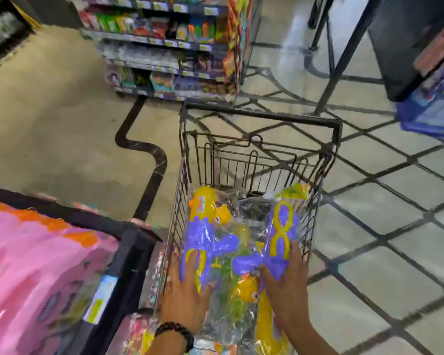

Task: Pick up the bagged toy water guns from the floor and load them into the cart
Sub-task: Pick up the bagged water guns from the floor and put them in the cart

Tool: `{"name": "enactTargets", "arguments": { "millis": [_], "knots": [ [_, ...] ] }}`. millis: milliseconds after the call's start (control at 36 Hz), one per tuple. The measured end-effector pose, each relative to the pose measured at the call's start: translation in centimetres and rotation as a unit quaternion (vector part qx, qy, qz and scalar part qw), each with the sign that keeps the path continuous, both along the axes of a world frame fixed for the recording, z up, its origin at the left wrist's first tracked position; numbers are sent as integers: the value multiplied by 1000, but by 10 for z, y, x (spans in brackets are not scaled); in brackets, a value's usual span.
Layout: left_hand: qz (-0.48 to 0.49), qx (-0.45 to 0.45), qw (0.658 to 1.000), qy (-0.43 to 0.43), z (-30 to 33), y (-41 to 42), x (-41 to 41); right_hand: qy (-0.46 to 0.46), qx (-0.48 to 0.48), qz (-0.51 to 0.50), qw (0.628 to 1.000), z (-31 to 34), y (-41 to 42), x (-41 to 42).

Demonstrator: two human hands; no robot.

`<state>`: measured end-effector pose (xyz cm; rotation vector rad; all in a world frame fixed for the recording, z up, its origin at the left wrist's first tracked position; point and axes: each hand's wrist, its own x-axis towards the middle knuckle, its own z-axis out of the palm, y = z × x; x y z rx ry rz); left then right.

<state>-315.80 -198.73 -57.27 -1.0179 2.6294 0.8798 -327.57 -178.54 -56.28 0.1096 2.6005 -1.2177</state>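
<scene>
Several purple and yellow toy water guns in clear plastic bags (215,237) lie inside a black wire shopping cart (262,115) in the lower middle of the view. My left hand (185,290) rests flat on the left bag with fingers spread. Over on the right bag, my right hand (286,280) presses with straight fingers across a purple gun (280,226). More bagged guns show at the cart's near end, under my wrists.
A black-framed display with pink packaged goods (36,265) stands close on the left of the cart. A stocked shelf unit (164,47) stands ahead. Black metal rack legs (344,60) and a blue box (431,108) are at the right. Tiled floor surrounds the cart.
</scene>
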Motion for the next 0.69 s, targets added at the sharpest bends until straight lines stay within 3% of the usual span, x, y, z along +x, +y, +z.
{"name": "enactTargets", "arguments": {
  "millis": [167,306,694],
  "knots": [
    [20,29,999,-27,-56,-9,-12,-36,-13,-10,999,-58,-10,-8],
    [1,-12,998,-62,-95,-13,-29,-49,10,-23,999,-107,-10,-23],
    [-14,30,998,-61,-207,-9,-46,-74,41,-36,996,-239,-16,-45]
  ]
}}
